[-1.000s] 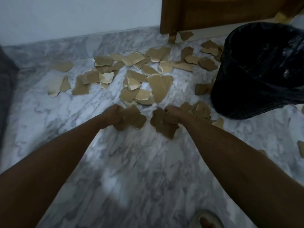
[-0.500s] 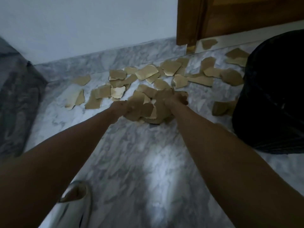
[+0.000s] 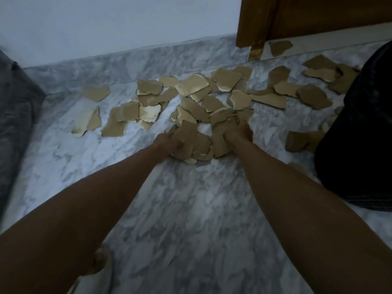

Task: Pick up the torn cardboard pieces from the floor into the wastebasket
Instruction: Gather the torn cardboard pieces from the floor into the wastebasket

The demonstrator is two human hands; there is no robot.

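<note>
Now we gather a double handful.
Left hand (image 3: 169, 143) and right hand (image 3: 235, 134) clutch cardboard pieces (image 3: 197, 143) on the floor (image 3: 191, 219); we should squeeze firmly, then lift toward the wastebasket (image 3: 358, 134) at our right.

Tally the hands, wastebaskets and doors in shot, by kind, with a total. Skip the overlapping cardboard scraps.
Bare hands: 2, left hand and right hand, each with a grip on torn brown cardboard pieces
Black-lined wastebasket: 1
Brown wooden door: 1
Total: 4
</note>
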